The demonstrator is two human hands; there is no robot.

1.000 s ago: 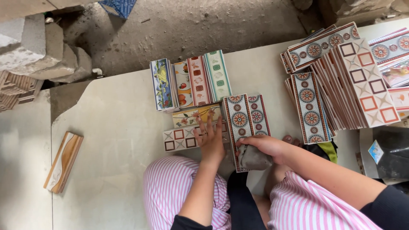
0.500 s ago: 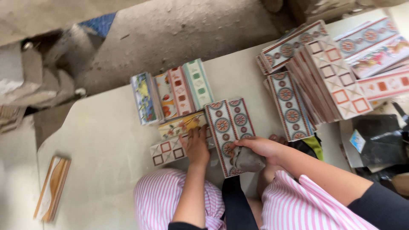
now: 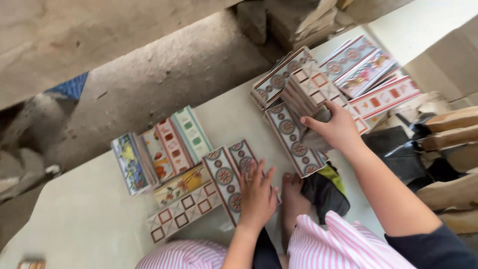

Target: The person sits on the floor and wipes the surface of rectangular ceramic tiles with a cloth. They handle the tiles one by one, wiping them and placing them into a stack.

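1. My left hand [image 3: 256, 197] lies flat, fingers spread, on a long tile with circle patterns [image 3: 226, 177].
2. My right hand [image 3: 336, 130] reaches to a stack of tiles leaning on edge [image 3: 311, 92], with a grey cloth under the palm.
3. A row of flowered tiles [image 3: 159, 154] stands on the pale floor [image 3: 74, 219].

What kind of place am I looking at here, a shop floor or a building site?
Probably a tile yard or building site, worked at ground level. Stacks of patterned border tiles lie on a bare concrete floor, rough stone blocks sit behind, and the person sits barefoot among them.
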